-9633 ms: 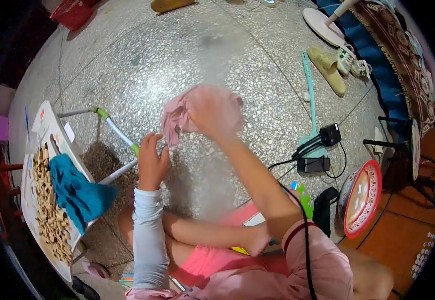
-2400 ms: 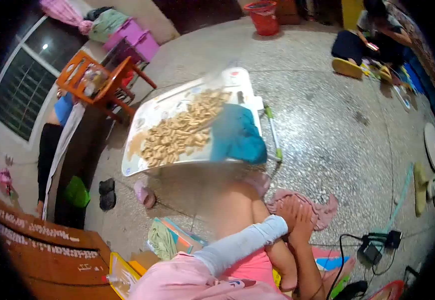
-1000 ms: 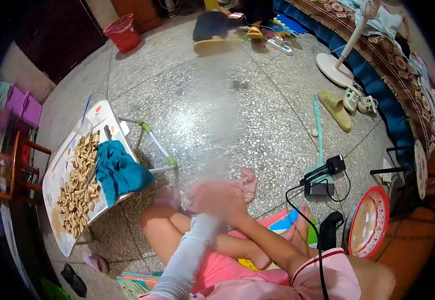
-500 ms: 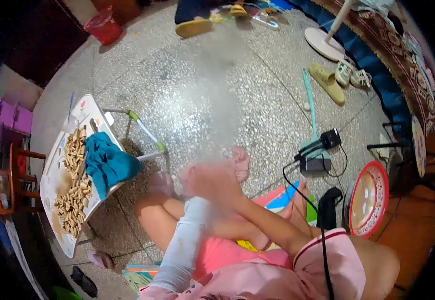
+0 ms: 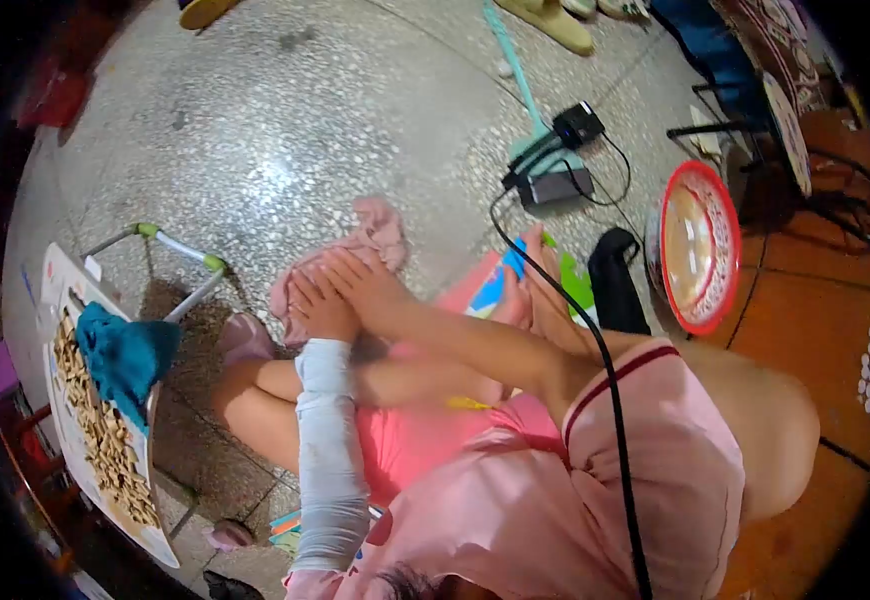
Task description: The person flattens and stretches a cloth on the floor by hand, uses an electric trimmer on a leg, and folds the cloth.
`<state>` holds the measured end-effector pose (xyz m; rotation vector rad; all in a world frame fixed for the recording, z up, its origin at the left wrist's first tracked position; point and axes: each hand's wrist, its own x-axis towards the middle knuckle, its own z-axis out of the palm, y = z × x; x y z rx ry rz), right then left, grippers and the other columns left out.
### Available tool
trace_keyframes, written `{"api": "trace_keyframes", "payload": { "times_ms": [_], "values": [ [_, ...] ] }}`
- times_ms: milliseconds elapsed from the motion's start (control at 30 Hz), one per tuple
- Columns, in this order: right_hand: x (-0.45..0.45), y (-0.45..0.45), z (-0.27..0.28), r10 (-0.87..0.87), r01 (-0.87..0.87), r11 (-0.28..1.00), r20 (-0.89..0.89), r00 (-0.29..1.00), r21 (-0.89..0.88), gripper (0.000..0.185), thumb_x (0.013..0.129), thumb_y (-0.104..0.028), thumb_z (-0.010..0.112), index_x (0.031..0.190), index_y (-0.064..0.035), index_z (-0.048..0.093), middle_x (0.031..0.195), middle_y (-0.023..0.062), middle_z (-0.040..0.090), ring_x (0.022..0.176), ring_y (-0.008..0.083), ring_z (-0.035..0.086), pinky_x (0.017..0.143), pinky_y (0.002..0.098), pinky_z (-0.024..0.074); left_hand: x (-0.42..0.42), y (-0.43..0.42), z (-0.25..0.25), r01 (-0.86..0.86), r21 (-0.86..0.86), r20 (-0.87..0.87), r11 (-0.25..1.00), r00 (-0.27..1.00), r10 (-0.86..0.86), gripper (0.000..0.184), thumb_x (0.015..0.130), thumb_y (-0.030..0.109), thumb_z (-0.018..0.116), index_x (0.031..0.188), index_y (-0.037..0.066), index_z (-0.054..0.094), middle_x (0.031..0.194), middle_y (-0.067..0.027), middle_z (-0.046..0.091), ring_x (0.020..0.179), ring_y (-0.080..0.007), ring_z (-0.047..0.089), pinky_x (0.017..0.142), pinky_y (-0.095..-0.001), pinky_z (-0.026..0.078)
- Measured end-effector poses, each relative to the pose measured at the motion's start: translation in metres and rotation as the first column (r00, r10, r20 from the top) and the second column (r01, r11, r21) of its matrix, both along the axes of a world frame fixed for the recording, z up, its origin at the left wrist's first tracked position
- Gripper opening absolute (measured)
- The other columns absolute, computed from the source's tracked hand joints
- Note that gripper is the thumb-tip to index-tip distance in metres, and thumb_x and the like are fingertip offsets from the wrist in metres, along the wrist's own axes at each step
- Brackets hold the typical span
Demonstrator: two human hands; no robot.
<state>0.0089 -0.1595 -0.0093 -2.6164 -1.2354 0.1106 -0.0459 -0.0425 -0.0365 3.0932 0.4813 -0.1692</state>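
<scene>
A crumpled pink cloth (image 5: 380, 230) lies on the speckled floor in front of my crossed legs. My left hand (image 5: 323, 308), its forearm in a pale sleeve, rests on the cloth's near left part with fingers spread. My right hand (image 5: 363, 285) lies beside and partly over it, fingers stretched out across the cloth. Neither hand is closed around anything. To the left stands a white folding table (image 5: 160, 500) bearing many small tan pieces (image 5: 95, 430) and a teal cloth (image 5: 125, 355) that hangs over its edge.
At the right are a red-rimmed basin (image 5: 670, 250), a black adapter (image 5: 555, 187) with cables, and a turquoise fly swatter (image 5: 518, 70). A black cable hangs across my right side. A red bucket (image 5: 55, 95) and slippers stand farther off.
The view has turned down and to the right, so the basin and adapter appear farther left and higher. Both hands stay on the pink cloth, which earlier was bunched under my right hand farther out.
</scene>
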Motion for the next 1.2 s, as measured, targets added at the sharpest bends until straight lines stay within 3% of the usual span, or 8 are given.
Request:
{"api": "trace_keyframes", "payload": {
  "times_ms": [100,500,633,800,1033,1100,1167,1200],
  "values": [
    [0.002,0.0,-0.001,0.005,-0.004,0.996,-0.016,1.0,0.094,0.062,0.086,-0.026,0.046,0.143,-0.005,0.033,0.149,0.0126,0.033,0.141,0.0269,0.023,0.112,0.0528,0.0122,0.001,0.0,-0.002,-0.002,-0.02,-0.002,1.0,1.0,0.002,0.062,0.091,0.029,0.045,0.143,0.001,0.025,0.15,-0.0276,0.019,0.137,-0.045,0.023,0.101,-0.0634,0.028],
    [-0.002,0.0,-0.003,-0.021,0.022,0.999,-0.015,1.0,0.033,0.066,0.087,-0.028,0.045,0.147,-0.0076,0.028,0.153,0.0102,0.026,0.143,0.0253,0.018,0.112,0.0528,0.011,-0.002,0.011,-0.018,0.055,-0.033,0.034,0.998,0.998,-0.054,0.077,0.089,0.035,0.052,0.147,0.001,0.015,0.151,-0.0287,0.011,0.138,-0.048,0.013,0.103,-0.0646,0.024],
    [0.0,0.004,-0.007,0.001,-0.001,0.997,0.011,1.0,-0.083,0.072,0.087,-0.031,0.048,0.15,-0.0099,0.018,0.156,0.0095,0.015,0.144,0.0264,0.008,0.112,0.0526,0.0096,0.001,0.012,-0.008,0.044,-0.064,-0.039,0.997,0.998,-0.046,0.074,0.09,0.033,0.05,0.147,0.002,0.015,0.151,-0.0288,0.011,0.138,-0.0477,0.013,0.103,-0.0643,0.024],
    [0.001,0.001,0.002,0.006,-0.005,0.995,0.018,1.0,-0.095,0.067,0.088,-0.03,0.045,0.147,-0.009,0.025,0.154,0.0094,0.022,0.143,0.0256,0.014,0.113,0.0534,0.0073,0.002,0.007,-0.009,0.053,0.028,0.063,0.998,0.996,-0.055,0.064,0.089,0.032,0.048,0.142,0.001,0.028,0.147,-0.029,0.025,0.133,-0.0471,0.029,0.097,-0.063,0.034],
    [0.0,0.003,-0.003,0.01,-0.005,0.987,0.031,0.999,-0.159,0.073,0.086,-0.033,0.051,0.149,-0.0102,0.023,0.154,0.0068,0.022,0.144,0.0245,0.011,0.113,0.0503,0.008,0.002,0.003,-0.002,0.041,-0.032,0.04,0.999,0.998,-0.04,0.064,0.089,0.03,0.048,0.142,0.0,0.027,0.147,-0.0297,0.025,0.134,-0.0498,0.023,0.1,-0.0654,0.028],
    [0.006,-0.001,-0.013,-0.037,0.035,0.996,-0.018,0.999,-0.079,0.069,0.087,-0.031,0.05,0.148,-0.01,0.025,0.154,0.007,0.024,0.144,0.0244,0.014,0.113,0.0508,0.0087,0.005,0.002,0.005,0.028,-0.103,0.003,0.994,1.0,-0.028,0.065,0.088,0.029,0.048,0.142,-0.001,0.027,0.146,-0.03,0.025,0.134,-0.0519,0.022,0.101,-0.0663,0.025],
    [0.017,0.009,-0.016,-0.015,0.017,0.998,-0.03,0.999,0.061,0.063,0.089,-0.028,0.047,0.146,-0.0092,0.029,0.152,0.0083,0.027,0.143,0.0251,0.018,0.113,0.0514,0.011,0.013,0.012,0.0,0.175,-0.127,0.223,0.976,0.964,-0.143,0.064,0.089,0.027,0.045,0.143,0.001,0.024,0.146,-0.0294,0.025,0.133,-0.054,0.021,0.104,-0.0673,0.02],
    [0.024,0.01,-0.016,-0.018,0.021,0.99,-0.021,1.0,0.143,0.06,0.09,-0.025,0.046,0.146,-0.0085,0.031,0.152,0.0095,0.029,0.142,0.0259,0.02,0.113,0.0517,0.0129,0.021,0.012,0.005,0.16,-0.112,0.154,0.981,0.978,-0.142,0.065,0.089,0.029,0.046,0.144,0.003,0.024,0.148,-0.0282,0.023,0.134,-0.0524,0.02,0.104,-0.067,0.019]
  ]
}}
